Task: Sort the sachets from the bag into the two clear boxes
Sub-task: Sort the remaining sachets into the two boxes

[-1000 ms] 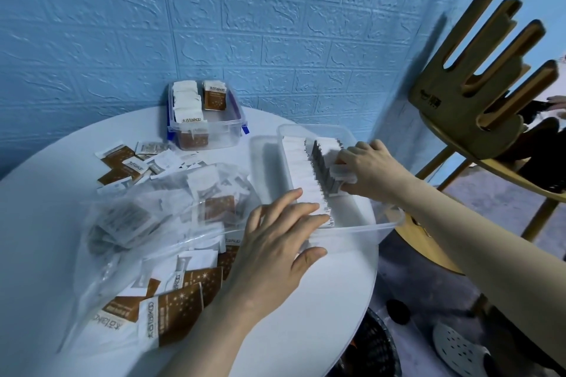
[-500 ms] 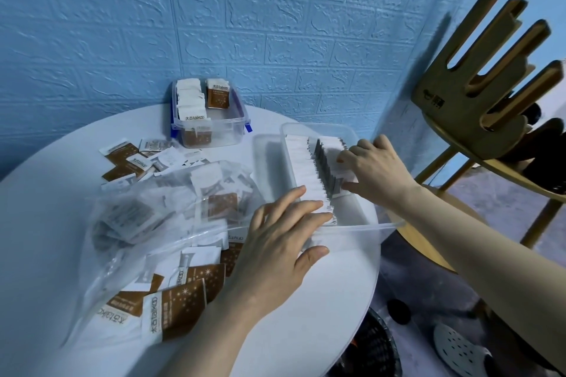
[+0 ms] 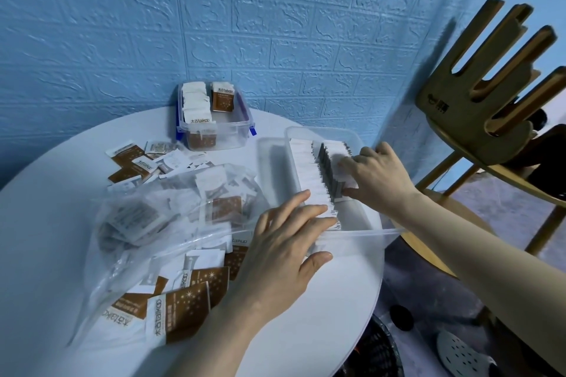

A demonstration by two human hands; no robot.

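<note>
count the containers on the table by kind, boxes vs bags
clear boxes: 2, the small box by the wall and the big box under both hands
plastic bag: 1
total: 3

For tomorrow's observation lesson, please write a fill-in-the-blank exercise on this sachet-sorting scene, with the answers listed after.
1. The small box with blue clips stands on the round table close to the ____ wall.
2. Both the left hand and the right hand touch the row of sachets inside the ____ clear box.
3. The clear plastic bag lies to the ____ of that box.

Missing words: blue; larger; left
</note>
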